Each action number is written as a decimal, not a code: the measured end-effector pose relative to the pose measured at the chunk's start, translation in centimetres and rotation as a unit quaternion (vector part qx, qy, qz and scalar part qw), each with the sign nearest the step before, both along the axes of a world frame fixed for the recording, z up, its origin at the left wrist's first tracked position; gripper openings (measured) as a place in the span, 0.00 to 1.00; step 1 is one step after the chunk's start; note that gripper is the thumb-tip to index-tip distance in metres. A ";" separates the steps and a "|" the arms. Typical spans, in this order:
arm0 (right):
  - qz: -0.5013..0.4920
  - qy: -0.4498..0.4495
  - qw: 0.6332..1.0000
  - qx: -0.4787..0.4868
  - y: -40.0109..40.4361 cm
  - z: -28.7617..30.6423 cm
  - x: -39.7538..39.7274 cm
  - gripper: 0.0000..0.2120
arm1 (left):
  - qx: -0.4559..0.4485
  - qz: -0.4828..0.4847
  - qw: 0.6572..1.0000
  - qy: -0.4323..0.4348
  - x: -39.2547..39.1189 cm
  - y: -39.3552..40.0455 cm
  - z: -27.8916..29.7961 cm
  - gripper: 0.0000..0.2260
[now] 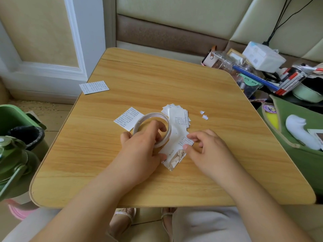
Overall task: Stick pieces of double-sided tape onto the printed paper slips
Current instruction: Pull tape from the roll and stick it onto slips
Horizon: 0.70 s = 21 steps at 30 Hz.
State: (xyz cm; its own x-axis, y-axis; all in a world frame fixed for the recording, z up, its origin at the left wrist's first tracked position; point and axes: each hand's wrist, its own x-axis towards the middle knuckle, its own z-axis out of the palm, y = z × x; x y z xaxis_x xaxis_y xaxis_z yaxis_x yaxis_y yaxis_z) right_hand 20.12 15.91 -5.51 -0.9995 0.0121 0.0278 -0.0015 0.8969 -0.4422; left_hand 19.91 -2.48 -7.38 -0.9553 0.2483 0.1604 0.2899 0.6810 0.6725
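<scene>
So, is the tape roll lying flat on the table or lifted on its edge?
Tilted on its edge: the tape roll is gripped by the left hand, fingers through its hole, with its ring face turned toward the camera.

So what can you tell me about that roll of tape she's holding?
The tape roll is a wide, thin white ring with a large hollow middle, likely double-sided tape on a pale core. It stands tilted on the wooden table, over the printed paper slips. The left hand grips it, fingers curled through the hole and thumb outside the rim. The right hand is beside it, pinching a slip, not touching the roll.
</scene>
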 end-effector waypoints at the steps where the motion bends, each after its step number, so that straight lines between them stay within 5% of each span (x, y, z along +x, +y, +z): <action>1: 0.001 -0.008 1.000 0.007 -0.1 -0.1 0.0 0.17 | 0.000 0.002 1.000 0.002 0.0 0.0 0.1 0.24; 9: -0.009 -0.019 1.000 -0.004 -0.3 -0.2 -0.1 0.17 | 0.163 0.035 0.983 0.077 0.1 -0.4 0.6 0.25; 16: -0.020 -0.047 0.999 -0.002 -0.6 0.1 -0.2 0.17 | 0.356 0.068 0.928 0.091 0.1 -0.7 1.3 0.19; 21: -0.028 -0.138 0.989 0.040 -0.8 1.3 -1.1 0.18 | 0.443 0.060 0.894 0.021 0.2 -1.1 2.0 0.14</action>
State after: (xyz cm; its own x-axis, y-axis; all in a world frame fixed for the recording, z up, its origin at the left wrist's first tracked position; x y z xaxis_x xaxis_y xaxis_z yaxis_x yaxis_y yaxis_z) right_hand 19.04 15.07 -4.21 -0.9669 0.0767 -0.2432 0.1603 0.9245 -0.3457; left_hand 20.09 -3.56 -5.37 -0.9548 -0.0975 0.2807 0.2890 -0.0849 0.9536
